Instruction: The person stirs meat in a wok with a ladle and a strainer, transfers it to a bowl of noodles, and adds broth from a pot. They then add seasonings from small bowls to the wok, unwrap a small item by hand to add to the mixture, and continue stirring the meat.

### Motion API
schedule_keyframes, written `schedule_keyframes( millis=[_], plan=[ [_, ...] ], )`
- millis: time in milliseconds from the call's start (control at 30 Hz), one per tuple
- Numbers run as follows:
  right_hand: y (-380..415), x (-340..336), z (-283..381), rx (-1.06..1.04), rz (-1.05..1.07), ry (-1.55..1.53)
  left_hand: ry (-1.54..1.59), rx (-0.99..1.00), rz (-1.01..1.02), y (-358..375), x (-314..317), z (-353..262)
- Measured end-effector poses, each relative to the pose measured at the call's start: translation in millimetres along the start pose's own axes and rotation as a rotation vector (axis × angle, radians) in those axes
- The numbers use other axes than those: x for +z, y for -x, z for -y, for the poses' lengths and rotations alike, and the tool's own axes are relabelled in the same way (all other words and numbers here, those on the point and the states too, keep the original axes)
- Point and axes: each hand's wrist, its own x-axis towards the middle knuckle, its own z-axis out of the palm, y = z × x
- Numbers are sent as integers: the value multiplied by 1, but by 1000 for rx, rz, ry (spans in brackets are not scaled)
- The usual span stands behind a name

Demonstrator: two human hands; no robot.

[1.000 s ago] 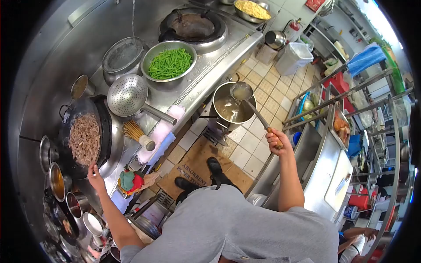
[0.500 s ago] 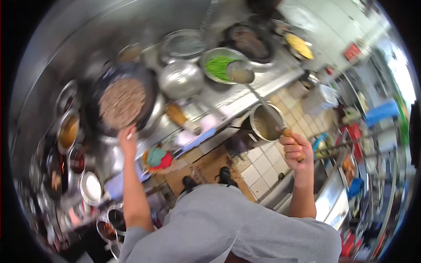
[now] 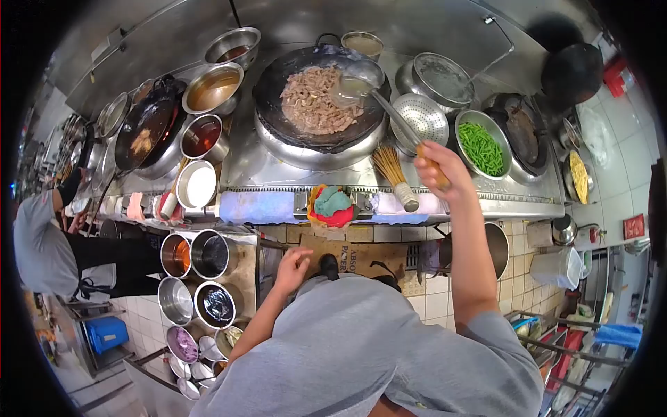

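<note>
A black, round iron wok [image 3: 269, 97] looks heavy and stiff. Over it, a long steel ladle [image 3: 399, 115] looks rigid and bowl-heavy; its wooden handle, best held there, sits in the closed right grip [image 3: 442, 170]. Soft, slippery-looking sliced meat [image 3: 313, 104] lies in the wok. Below the wok, the left grip [image 3: 293, 267] is loosely spread. Small printing on the brown floor cardboard [image 3: 365, 258] below the wok: "ABSO", "PAPER".

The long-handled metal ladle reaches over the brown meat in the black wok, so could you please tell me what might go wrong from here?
The metal ladle appears to hold cloudy liquid; tipping it quickly might splash some, perhaps with brown meat, out of the black wok. In this view the ladle also crosses in front of the round, perforated metal strainer, so a low swing by the right hand might knock it.
</note>
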Motion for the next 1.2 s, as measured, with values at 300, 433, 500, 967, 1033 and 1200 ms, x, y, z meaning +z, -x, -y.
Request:
schedule_keyframes(
  millis=[300,433,500,967,1033,1200],
  plan=[
    [-121,-15,-103,-353,-308,1251,-19,-440,272,31,20,42],
    [-75,-28,-71,-322,-141,1306,74,-532,223,38,42,87],
    [-58,-50,-60,-638,-26,1518,60,-602,101,54,55,115],
    [-89,-31,7,-186,101,944,420,-825,-371,161,122,18],
    [-72,-47,11,-173,130,696,384,-751,-530,195,139,7],
    [-99,-100,1,180,340,-121,447,-1191,-550,294,212,14]
  ],
)
